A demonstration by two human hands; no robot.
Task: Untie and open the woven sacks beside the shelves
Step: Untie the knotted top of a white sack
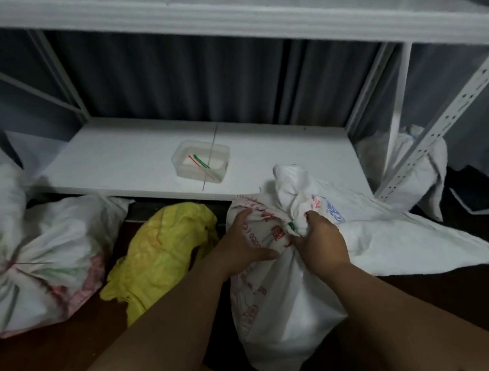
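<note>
White woven cloth is bunched under both hands at the neck of the sack (287, 305). The right hand (320, 238) is closed around the gathered neck, by a green tie (292, 226); the left hand (242, 241) presses its fingers into the red-printed side just left of it. This sack stands on the dark floor (47, 370) just in front of the white shelf (136, 161). A yellow sack (161, 256) lies to its left, then a tied white sack (39, 266). On the shelf sits a clear tub (188, 157) holding coloured ties.
</note>
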